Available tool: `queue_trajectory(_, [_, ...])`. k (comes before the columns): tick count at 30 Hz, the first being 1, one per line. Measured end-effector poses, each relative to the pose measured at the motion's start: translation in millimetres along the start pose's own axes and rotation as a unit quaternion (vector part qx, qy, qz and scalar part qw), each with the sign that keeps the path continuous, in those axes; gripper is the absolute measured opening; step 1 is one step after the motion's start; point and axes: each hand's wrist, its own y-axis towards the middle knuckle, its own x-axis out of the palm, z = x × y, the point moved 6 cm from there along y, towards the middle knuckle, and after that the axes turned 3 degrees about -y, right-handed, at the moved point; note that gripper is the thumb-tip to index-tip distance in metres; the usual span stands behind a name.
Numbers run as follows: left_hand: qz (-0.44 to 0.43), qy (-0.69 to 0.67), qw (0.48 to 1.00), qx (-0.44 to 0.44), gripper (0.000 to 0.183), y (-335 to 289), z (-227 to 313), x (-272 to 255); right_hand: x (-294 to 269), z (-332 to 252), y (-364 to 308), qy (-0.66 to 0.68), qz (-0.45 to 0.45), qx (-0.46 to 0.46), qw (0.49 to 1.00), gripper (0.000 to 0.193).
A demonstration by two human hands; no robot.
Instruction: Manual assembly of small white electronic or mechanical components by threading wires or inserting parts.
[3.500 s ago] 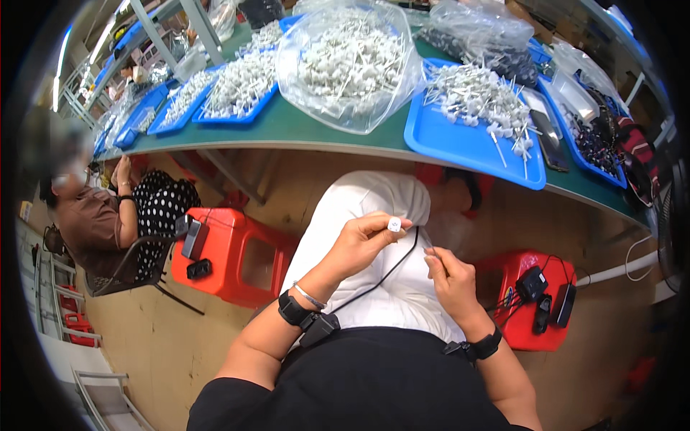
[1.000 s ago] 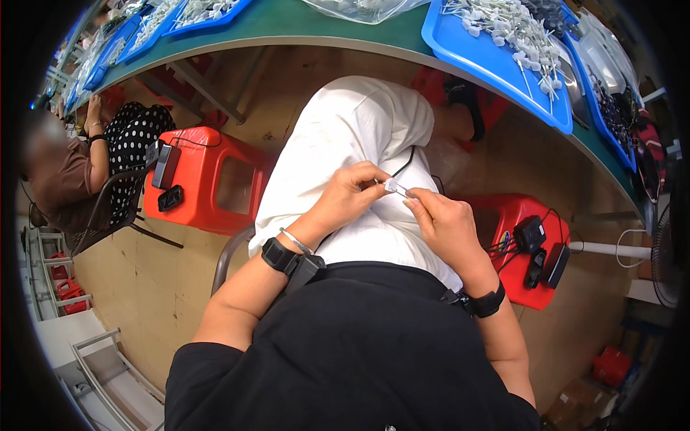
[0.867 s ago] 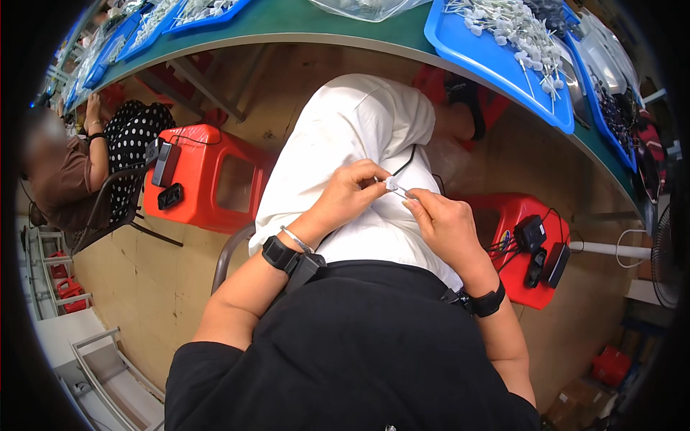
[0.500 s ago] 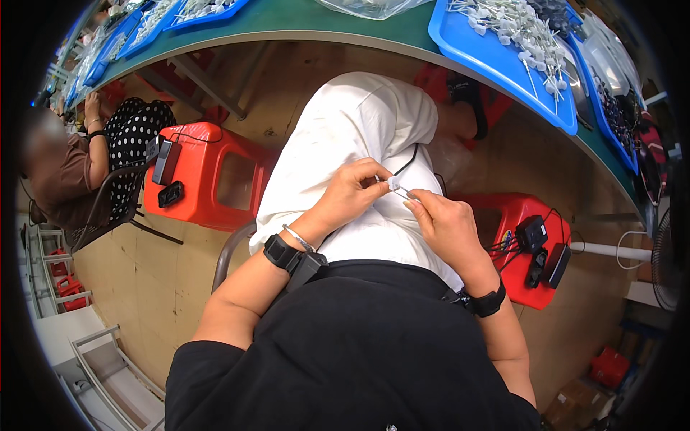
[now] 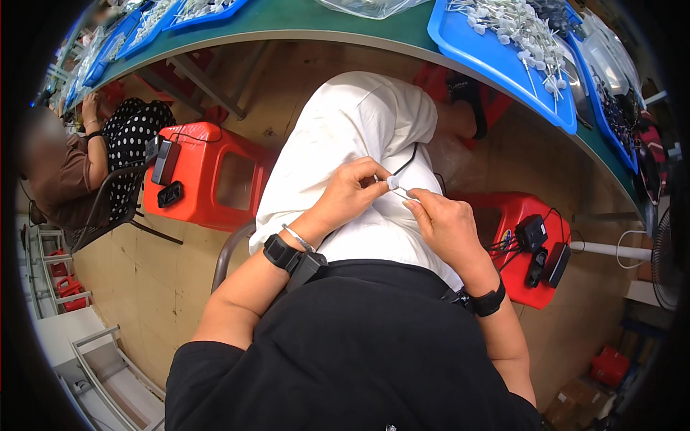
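Observation:
Over my lap, my left hand pinches a small white piece between thumb and fingertips. My right hand is closed on a thin metal-looking tool, whose tip meets the white piece. The fingers hide much of both, so the tool's exact kind does not show. Under both hands lie the white trousers. A blue tray on the table at the upper right holds a heap of similar white pieces on thin stems.
A green table curves across the far side, with more blue trays at left. Red stools flank me, bearing black devices and cables. Another person sits at the far left. A fan stands at right.
Hardly anything differs. Both hands keep their place and grip, and the white piece looks slightly turned between the fingertips.

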Motion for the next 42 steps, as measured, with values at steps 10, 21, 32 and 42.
queue_trajectory(10, [0.024, 0.04, 0.998, 0.037, 0.006, -1, 6, -2, 10, 2, 0, 0.085, -0.087, 0.068, 0.99, 0.022])
queue_trajectory(21, [0.005, -0.045, 0.999, -0.026, 0.008, 1, -9, -1, 2, 0, 1, 0.136, -0.065, 0.085, 0.985, 0.022])
queue_trajectory(32, [-0.054, -0.156, 0.982, -0.096, 0.009, 0, -20, 5, 21, 12, -6, 0.32, -0.181, 0.208, 0.906, 0.03])
queue_trajectory(42, [-0.029, -0.169, 0.984, -0.053, 0.01, 1, -17, 7, 24, 12, -8, 0.413, -0.214, 0.246, 0.85, 0.036])
